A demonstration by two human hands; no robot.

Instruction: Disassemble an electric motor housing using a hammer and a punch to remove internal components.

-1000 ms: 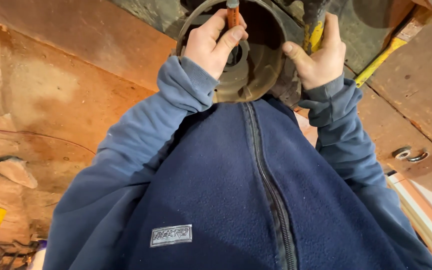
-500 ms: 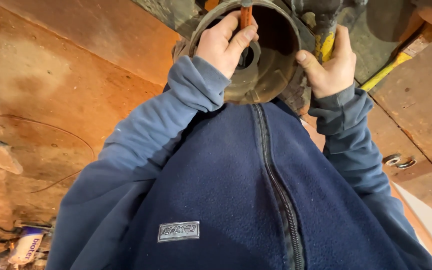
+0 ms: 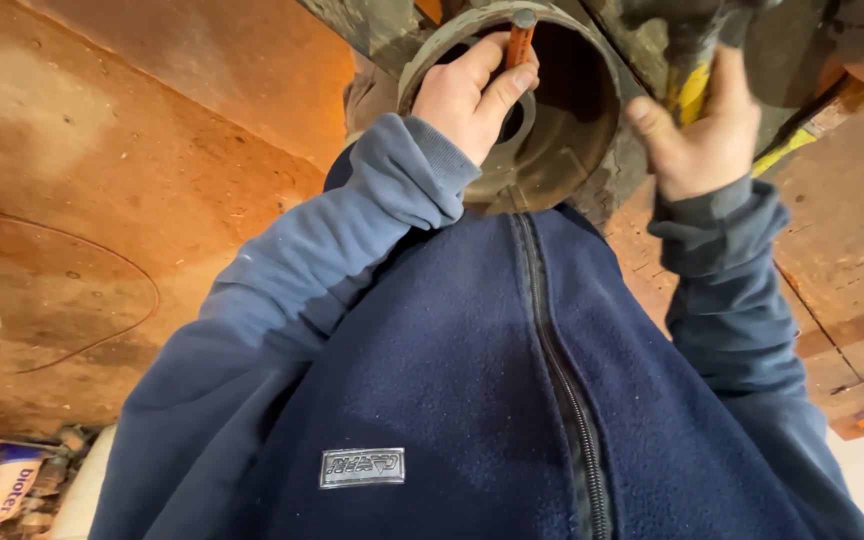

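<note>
Since the earlier frame the drum (image 3: 542,110) sits higher and further right in view; both hands went up with it, the right one more, now beside the rim instead of below it. Left hand (image 3: 467,95): fingers closed on an orange tool (image 3: 520,45), which stands upright just inside the drum mouth, thumb over the near rim. Open room inside the drum right of that hand; rim edge close under the wrist. Right hand (image 3: 700,140): pressed to the outside wall at the drum's right, fingers curled, grip hidden so can't tell. A yellow handle (image 3: 692,92) is just above its thumb.
</note>
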